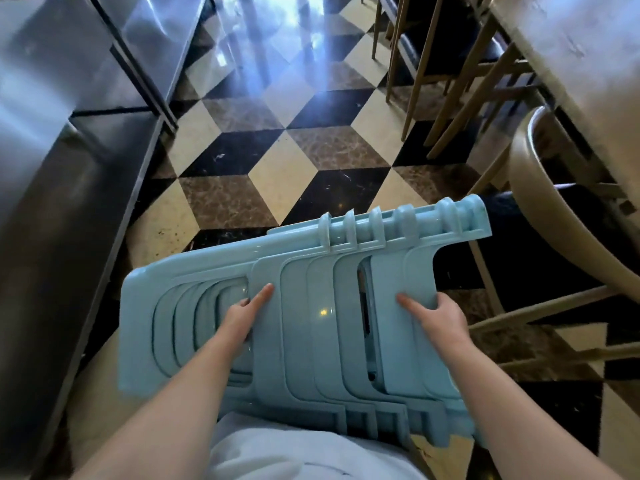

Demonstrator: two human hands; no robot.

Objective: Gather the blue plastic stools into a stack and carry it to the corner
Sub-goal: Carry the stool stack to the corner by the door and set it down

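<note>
Nested stack of blue plastic stools [304, 323], held on its side at waist height above the chequered tile floor [284, 147]. The seats lie toward the left and the legs point right, so that the stepped rims of several stools are seen one inside another. The stack is carried clear of the floor and close against the body.

The left hand [239, 315] is set at the arched cut-out near the seat end; its index finger lies straight on the outer face, while the remaining fingers are curled over the cut-out's edge, closed on the plastic. The right hand [440, 317] is placed nearer the leg end; one finger is extended flat on the face, and the others are wrapped round the edge of the outermost leg. Both grips are thus judged to be holding the stack, not merely resting on it.

A stainless steel counter [79, 116] bounds the passage on the left; wooden chairs [450, 81] and a table [571, 53] bound it on the right, with a curved chair back [540, 188] just beside the stool legs.

The gathering step is judged complete and the carrying step in hand. The corner is not identifiable in this view. For the next move, the stack's protruding legs would need to be kept clear of the chair, and the nested stools prevented from sliding apart.
</note>
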